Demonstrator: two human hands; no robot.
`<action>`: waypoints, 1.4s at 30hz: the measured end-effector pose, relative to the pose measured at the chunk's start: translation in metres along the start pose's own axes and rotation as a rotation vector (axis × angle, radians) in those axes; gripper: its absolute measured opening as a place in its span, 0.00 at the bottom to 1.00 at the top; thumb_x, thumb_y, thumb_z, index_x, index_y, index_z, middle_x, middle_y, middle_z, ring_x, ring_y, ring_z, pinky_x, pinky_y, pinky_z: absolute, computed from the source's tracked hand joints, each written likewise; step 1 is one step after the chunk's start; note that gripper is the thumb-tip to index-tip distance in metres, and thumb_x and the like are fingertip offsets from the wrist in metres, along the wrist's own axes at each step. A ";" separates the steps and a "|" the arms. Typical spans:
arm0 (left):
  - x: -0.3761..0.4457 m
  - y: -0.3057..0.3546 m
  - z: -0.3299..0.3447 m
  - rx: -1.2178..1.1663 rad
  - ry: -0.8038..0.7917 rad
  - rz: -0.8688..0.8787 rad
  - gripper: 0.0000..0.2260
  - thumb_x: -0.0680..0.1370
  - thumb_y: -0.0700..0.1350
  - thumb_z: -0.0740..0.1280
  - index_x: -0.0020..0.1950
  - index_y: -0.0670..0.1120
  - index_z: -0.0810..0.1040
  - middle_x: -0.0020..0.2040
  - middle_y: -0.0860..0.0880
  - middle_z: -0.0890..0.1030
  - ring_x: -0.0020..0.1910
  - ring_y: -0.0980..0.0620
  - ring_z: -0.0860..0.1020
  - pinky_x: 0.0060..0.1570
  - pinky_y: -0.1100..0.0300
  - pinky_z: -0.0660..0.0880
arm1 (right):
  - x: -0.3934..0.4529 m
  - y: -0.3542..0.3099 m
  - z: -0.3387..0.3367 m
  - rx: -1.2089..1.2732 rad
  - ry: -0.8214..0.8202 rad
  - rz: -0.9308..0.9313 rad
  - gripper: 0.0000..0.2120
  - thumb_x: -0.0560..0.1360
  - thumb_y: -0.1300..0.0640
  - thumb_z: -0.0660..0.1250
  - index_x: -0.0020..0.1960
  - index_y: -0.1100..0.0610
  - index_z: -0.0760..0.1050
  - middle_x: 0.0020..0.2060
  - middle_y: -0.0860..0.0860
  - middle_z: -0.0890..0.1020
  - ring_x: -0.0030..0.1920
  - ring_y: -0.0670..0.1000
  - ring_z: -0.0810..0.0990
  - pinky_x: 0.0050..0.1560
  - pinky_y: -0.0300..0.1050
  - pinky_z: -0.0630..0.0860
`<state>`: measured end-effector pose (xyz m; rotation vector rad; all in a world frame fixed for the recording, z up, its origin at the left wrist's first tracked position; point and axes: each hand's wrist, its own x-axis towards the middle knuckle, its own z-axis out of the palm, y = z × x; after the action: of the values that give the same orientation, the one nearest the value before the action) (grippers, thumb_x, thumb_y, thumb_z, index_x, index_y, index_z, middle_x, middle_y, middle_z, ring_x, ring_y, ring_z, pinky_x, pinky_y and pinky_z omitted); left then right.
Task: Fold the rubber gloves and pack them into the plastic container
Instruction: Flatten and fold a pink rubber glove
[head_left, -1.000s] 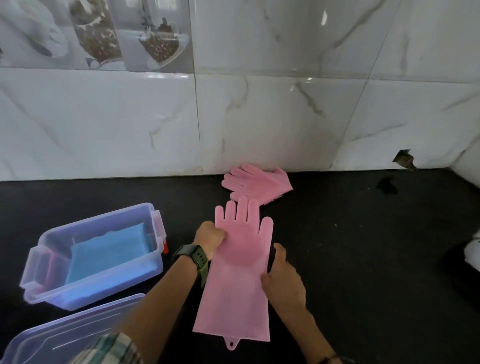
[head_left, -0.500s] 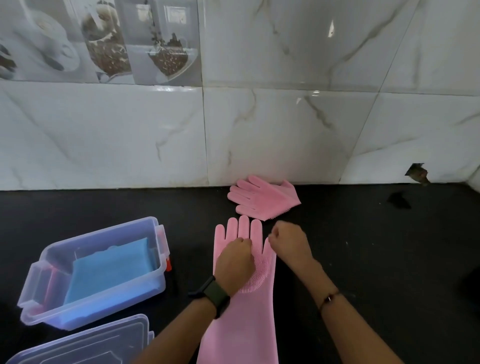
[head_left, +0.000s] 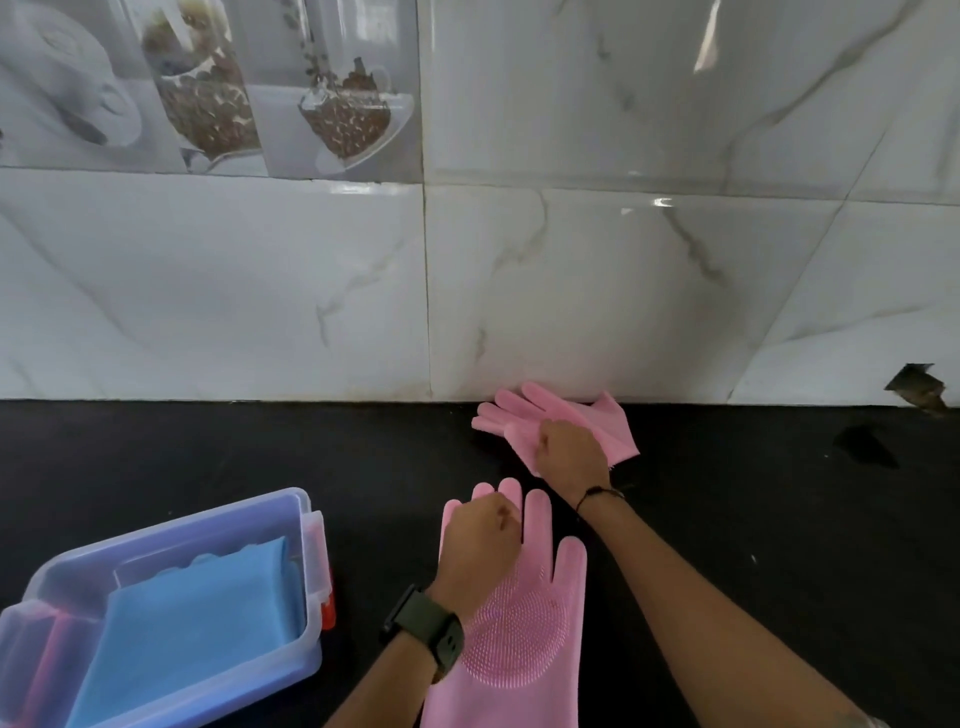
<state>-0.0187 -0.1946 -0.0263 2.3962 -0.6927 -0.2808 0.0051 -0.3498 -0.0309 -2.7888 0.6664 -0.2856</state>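
Observation:
A long pink rubber glove (head_left: 524, 634) lies flat on the black counter, fingers pointing at the wall, bristled palm up. My left hand (head_left: 480, 551), with a dark watch on the wrist, rests curled on its fingers. A second pink glove (head_left: 610, 423) lies folded against the wall. My right hand (head_left: 569, 449) is closed on its near edge. The clear plastic container (head_left: 306, 525) stands open at the lower left with a blue cloth (head_left: 192, 623) inside.
A marble-tiled wall (head_left: 571, 286) rises at the back edge of the counter (head_left: 208, 447). A chipped spot in the wall (head_left: 917, 387) shows at the far right. A small red item (head_left: 327, 608) sits by the container's right side.
My right hand left the long glove and reached forward to the folded glove at the wall, closing on it. My left hand stayed on the long glove's fingers. The view moved closer.

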 end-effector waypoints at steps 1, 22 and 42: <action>0.007 -0.002 0.001 -0.035 0.016 0.012 0.11 0.79 0.37 0.55 0.39 0.49 0.70 0.45 0.46 0.80 0.46 0.44 0.77 0.43 0.59 0.72 | -0.001 0.002 -0.006 0.151 0.043 0.039 0.08 0.77 0.61 0.59 0.50 0.62 0.77 0.49 0.60 0.81 0.46 0.53 0.76 0.51 0.46 0.73; -0.027 0.027 -0.097 -0.903 -0.174 0.110 0.05 0.75 0.43 0.67 0.48 0.47 0.82 0.41 0.51 0.86 0.40 0.53 0.83 0.35 0.60 0.80 | -0.129 -0.030 -0.115 1.979 -0.408 0.498 0.21 0.78 0.63 0.52 0.38 0.65 0.80 0.33 0.59 0.83 0.33 0.56 0.83 0.34 0.46 0.81; -0.034 -0.027 -0.037 -0.556 -0.105 -0.304 0.11 0.78 0.42 0.58 0.55 0.42 0.76 0.54 0.42 0.79 0.49 0.45 0.76 0.52 0.49 0.75 | -0.200 -0.039 -0.019 1.128 -0.081 0.520 0.29 0.73 0.69 0.59 0.72 0.55 0.62 0.66 0.52 0.71 0.63 0.55 0.72 0.64 0.58 0.72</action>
<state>-0.0228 -0.1393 -0.0135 1.9474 -0.2415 -0.6385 -0.1581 -0.2268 -0.0272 -1.5010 0.8265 -0.3027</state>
